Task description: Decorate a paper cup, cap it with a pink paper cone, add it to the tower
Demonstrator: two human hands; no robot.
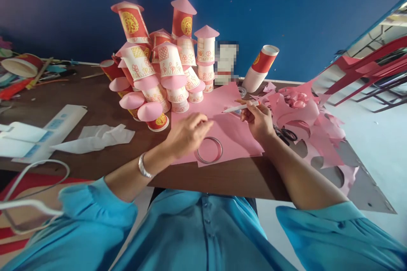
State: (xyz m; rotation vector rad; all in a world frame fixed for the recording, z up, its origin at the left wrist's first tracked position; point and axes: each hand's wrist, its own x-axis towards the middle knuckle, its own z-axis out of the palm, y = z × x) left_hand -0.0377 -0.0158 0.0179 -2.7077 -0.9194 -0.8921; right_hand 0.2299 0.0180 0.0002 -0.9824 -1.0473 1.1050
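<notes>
Your forearms reach out over the brown wooden bench (95,114), sleeves of turquoise cloth bunched at the elbows. Your left hand (187,133) lies curled, knuckles up, pressing the smooth flat pink paper sheet (232,135) just beside the thin round metal ring (209,150) lying on it. Your right hand (259,120) pinches a slim white pencil (240,107), tip over the sheet.

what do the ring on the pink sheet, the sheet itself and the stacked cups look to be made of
Ring: probably metal or clear plastic; thin, grey, slightly glossy rim. Pink sheet: matte paper, flat, cleanly cut edges, under both the left hand and the right hand. Stacked cups: printed paper cups with pink paper cone tops.
</notes>
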